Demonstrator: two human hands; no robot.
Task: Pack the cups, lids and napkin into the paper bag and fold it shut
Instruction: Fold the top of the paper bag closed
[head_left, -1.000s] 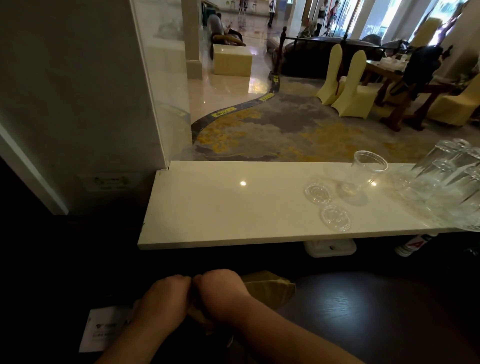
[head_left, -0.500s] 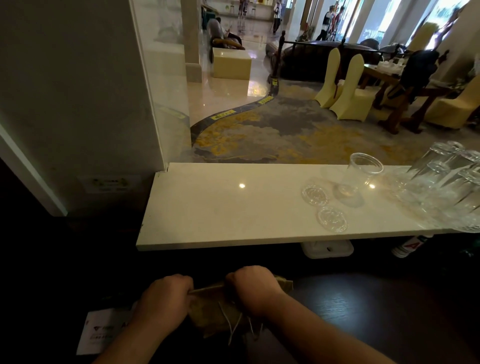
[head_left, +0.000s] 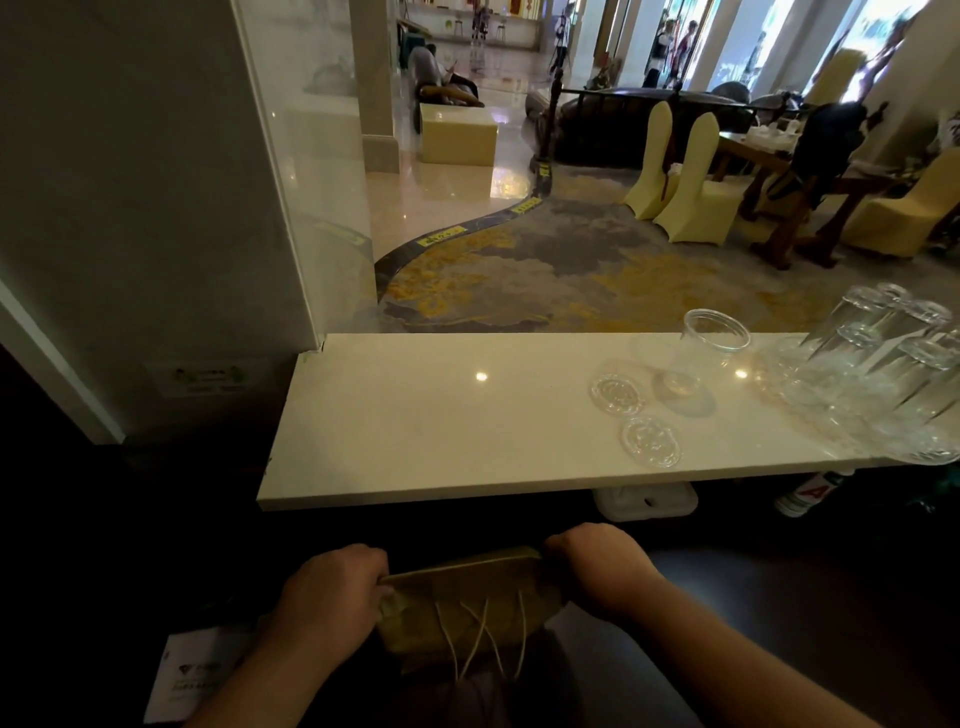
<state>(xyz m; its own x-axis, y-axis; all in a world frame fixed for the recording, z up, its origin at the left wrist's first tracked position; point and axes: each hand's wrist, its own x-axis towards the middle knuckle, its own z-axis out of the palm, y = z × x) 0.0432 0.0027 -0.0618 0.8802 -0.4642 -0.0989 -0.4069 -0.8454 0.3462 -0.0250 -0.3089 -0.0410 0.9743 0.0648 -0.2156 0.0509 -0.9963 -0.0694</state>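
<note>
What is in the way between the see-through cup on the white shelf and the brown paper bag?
Nothing visible blocks it. The clear plastic cup stands upright on the white counter, with bare counter towards the brown paper bag. But the left hand and right hand hold the bag flat, not open.

A white counter (head_left: 441, 426) runs across the middle, pretty glossy, with a couple of light spots on it. At its right end a bunch of upside-down drinking glasses (head_left: 883, 374) is packed close together. Under the front edge hang a white plastic box (head_left: 647, 501) and some bottle with a red label (head_left: 808, 493). A white card (head_left: 192, 673) lies bottom left in the dark. Beyond the counter a grey and yellow carpet (head_left: 519, 270), two chairs in yellow covers (head_left: 680, 182), and a wooden dining table (head_left: 769, 156).
</note>
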